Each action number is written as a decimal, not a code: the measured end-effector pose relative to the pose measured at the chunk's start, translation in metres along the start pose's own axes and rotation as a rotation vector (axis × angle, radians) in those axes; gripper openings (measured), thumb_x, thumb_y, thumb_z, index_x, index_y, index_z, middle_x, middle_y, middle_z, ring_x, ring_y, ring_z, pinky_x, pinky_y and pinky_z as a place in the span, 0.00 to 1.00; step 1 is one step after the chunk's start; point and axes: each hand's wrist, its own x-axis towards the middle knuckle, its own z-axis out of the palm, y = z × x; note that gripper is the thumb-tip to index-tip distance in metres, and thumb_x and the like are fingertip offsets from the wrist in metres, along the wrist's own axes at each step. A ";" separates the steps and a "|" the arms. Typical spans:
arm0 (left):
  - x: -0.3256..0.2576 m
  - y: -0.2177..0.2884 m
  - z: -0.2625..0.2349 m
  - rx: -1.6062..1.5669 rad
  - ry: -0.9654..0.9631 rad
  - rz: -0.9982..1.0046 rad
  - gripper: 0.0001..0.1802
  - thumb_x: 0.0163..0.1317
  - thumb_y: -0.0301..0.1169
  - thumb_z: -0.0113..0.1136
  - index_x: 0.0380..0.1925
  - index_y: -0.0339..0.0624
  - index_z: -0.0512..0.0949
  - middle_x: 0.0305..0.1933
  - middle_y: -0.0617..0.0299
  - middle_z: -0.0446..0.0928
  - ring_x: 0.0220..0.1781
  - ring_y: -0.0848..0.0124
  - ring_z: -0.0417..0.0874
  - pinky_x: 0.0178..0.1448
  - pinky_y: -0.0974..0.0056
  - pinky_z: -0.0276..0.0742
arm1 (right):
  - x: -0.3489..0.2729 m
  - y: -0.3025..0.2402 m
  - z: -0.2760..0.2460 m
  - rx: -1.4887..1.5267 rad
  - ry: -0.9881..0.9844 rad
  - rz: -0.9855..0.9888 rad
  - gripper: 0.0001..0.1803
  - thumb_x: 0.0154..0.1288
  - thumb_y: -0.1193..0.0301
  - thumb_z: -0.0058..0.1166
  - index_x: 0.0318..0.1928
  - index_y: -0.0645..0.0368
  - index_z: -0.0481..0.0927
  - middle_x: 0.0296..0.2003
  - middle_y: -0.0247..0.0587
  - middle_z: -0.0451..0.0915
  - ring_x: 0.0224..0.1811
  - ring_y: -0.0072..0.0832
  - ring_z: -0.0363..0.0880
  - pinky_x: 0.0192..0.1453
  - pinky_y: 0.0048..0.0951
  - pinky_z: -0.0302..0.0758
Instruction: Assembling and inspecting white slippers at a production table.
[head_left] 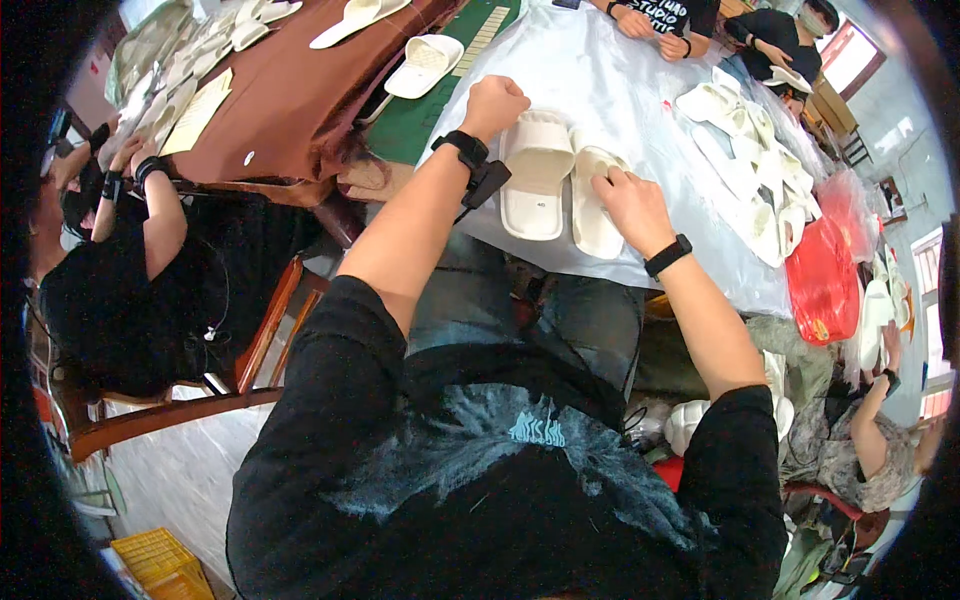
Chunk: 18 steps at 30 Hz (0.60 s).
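Two cream slide sandals lie side by side on the plastic-covered table in front of me, toes pointing away. The left slide sandal shows a wide strap and a small printed mark on its heel. Over the right slide sandal, my right hand has its fingers curled together, the tips against or just above the footbed. Whatever is pinched there is hidden. My left hand is closed beside the left sandal's toe end, its fingertips pressed together; what they hold, if anything, does not show.
White plastic sheeting covers the table. A pile of cream sandals lies to the right, beside a red plastic bag. On the left stands a brown-covered table with more sandals. Co-workers sit around, including a person in black.
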 end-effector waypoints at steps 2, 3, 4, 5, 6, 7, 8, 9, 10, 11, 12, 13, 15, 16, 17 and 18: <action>0.004 0.016 0.003 -0.187 -0.125 -0.002 0.08 0.48 0.30 0.60 0.25 0.37 0.81 0.24 0.58 0.81 0.29 0.71 0.84 0.34 0.67 0.79 | -0.003 0.007 0.006 0.001 0.010 0.021 0.05 0.54 0.74 0.49 0.33 0.57 0.74 0.31 0.43 0.77 0.31 0.36 0.81 0.28 0.37 0.77; 0.007 0.023 0.004 -0.371 -0.238 -0.014 0.07 0.50 0.29 0.59 0.26 0.36 0.80 0.23 0.59 0.80 0.29 0.74 0.84 0.33 0.69 0.78 | -0.003 0.009 0.009 0.006 0.022 0.026 0.04 0.54 0.74 0.49 0.32 0.57 0.74 0.32 0.44 0.78 0.28 0.37 0.81 0.27 0.37 0.77; 0.011 0.031 0.007 -0.305 -0.309 0.000 0.06 0.52 0.27 0.58 0.28 0.35 0.80 0.24 0.61 0.80 0.28 0.73 0.83 0.31 0.71 0.78 | -0.004 0.012 0.011 0.003 0.024 0.033 0.04 0.54 0.74 0.49 0.32 0.57 0.74 0.32 0.44 0.78 0.28 0.37 0.81 0.27 0.37 0.77; 0.015 0.040 0.012 -0.305 -0.315 0.007 0.06 0.52 0.27 0.58 0.28 0.35 0.80 0.24 0.61 0.80 0.28 0.73 0.83 0.31 0.71 0.78 | -0.005 0.015 0.013 -0.006 0.027 0.043 0.04 0.54 0.75 0.49 0.32 0.58 0.73 0.31 0.44 0.78 0.27 0.38 0.81 0.26 0.38 0.76; 0.019 0.045 0.014 -0.202 -0.405 0.072 0.06 0.53 0.27 0.58 0.27 0.36 0.79 0.24 0.60 0.80 0.27 0.73 0.83 0.30 0.70 0.78 | -0.004 0.016 0.015 -0.013 0.033 0.047 0.05 0.54 0.75 0.49 0.33 0.58 0.73 0.30 0.44 0.78 0.26 0.38 0.81 0.25 0.38 0.76; 0.023 0.051 0.018 -0.100 -0.496 0.136 0.06 0.53 0.27 0.58 0.27 0.36 0.79 0.24 0.60 0.80 0.27 0.73 0.83 0.30 0.70 0.78 | -0.003 0.018 0.016 -0.014 0.036 0.050 0.05 0.54 0.75 0.49 0.33 0.58 0.73 0.30 0.44 0.78 0.26 0.38 0.81 0.25 0.38 0.76; 0.026 0.056 0.025 -0.042 -0.532 0.162 0.05 0.53 0.26 0.57 0.24 0.36 0.79 0.23 0.58 0.80 0.25 0.73 0.83 0.29 0.69 0.78 | -0.002 0.019 0.018 -0.004 0.032 0.045 0.05 0.54 0.75 0.49 0.33 0.58 0.73 0.30 0.44 0.78 0.26 0.39 0.81 0.25 0.38 0.76; 0.030 0.060 0.031 -0.041 -0.530 0.167 0.05 0.53 0.26 0.57 0.24 0.36 0.79 0.23 0.58 0.80 0.25 0.73 0.83 0.29 0.69 0.78 | -0.001 0.021 0.019 0.006 0.029 0.038 0.05 0.54 0.74 0.49 0.34 0.57 0.73 0.29 0.44 0.78 0.26 0.39 0.81 0.25 0.38 0.76; 0.034 0.063 0.037 0.068 -0.612 0.235 0.05 0.53 0.26 0.57 0.24 0.35 0.79 0.22 0.58 0.80 0.25 0.73 0.83 0.29 0.69 0.78 | -0.001 0.022 0.020 0.003 0.031 0.040 0.05 0.54 0.74 0.49 0.34 0.57 0.73 0.29 0.44 0.78 0.26 0.39 0.81 0.25 0.38 0.76; 0.038 0.066 0.043 0.177 -0.692 0.302 0.05 0.52 0.26 0.57 0.24 0.35 0.79 0.22 0.57 0.80 0.25 0.73 0.83 0.29 0.69 0.78 | -0.001 0.022 0.022 0.011 0.030 0.046 0.05 0.55 0.74 0.48 0.34 0.57 0.73 0.29 0.44 0.79 0.26 0.39 0.81 0.25 0.38 0.76; 0.042 0.068 0.049 0.222 -0.749 0.335 0.04 0.52 0.25 0.58 0.28 0.37 0.79 0.20 0.57 0.80 0.24 0.71 0.83 0.29 0.68 0.78 | 0.000 0.021 0.022 0.020 0.028 0.052 0.06 0.55 0.73 0.48 0.35 0.57 0.73 0.29 0.44 0.79 0.27 0.39 0.82 0.25 0.38 0.76; 0.046 0.069 0.054 0.223 -0.749 0.339 0.04 0.52 0.25 0.58 0.28 0.37 0.79 0.20 0.57 0.80 0.24 0.71 0.83 0.29 0.68 0.78 | 0.002 0.021 0.021 0.018 0.030 0.055 0.06 0.55 0.73 0.48 0.35 0.57 0.73 0.29 0.44 0.79 0.27 0.39 0.82 0.25 0.38 0.76; 0.051 0.074 0.066 0.570 -0.717 0.532 0.07 0.54 0.24 0.57 0.34 0.39 0.79 0.26 0.55 0.82 0.29 0.67 0.85 0.35 0.65 0.79 | 0.003 0.022 0.022 0.023 -0.027 0.072 0.06 0.57 0.72 0.48 0.36 0.56 0.73 0.30 0.45 0.79 0.27 0.40 0.82 0.25 0.38 0.77; 0.051 0.076 0.073 0.679 -0.675 0.617 0.15 0.55 0.23 0.56 0.43 0.44 0.79 0.37 0.53 0.82 0.38 0.62 0.84 0.44 0.61 0.78 | 0.002 0.024 0.024 0.021 -0.029 0.081 0.06 0.57 0.72 0.48 0.36 0.56 0.73 0.30 0.45 0.79 0.27 0.40 0.82 0.25 0.38 0.77; 0.051 0.077 0.078 0.679 -0.679 0.624 0.15 0.55 0.23 0.56 0.43 0.44 0.79 0.37 0.53 0.82 0.38 0.62 0.84 0.44 0.61 0.78 | 0.001 0.025 0.027 0.014 -0.051 0.098 0.06 0.57 0.72 0.48 0.37 0.56 0.73 0.30 0.45 0.80 0.27 0.40 0.82 0.25 0.38 0.77; 0.052 0.075 0.081 0.681 -0.651 0.713 0.18 0.55 0.23 0.56 0.47 0.47 0.79 0.42 0.53 0.81 0.42 0.60 0.83 0.47 0.59 0.77 | 0.003 0.024 0.027 0.011 -0.066 0.107 0.07 0.57 0.72 0.48 0.37 0.56 0.73 0.30 0.45 0.80 0.27 0.40 0.82 0.25 0.38 0.77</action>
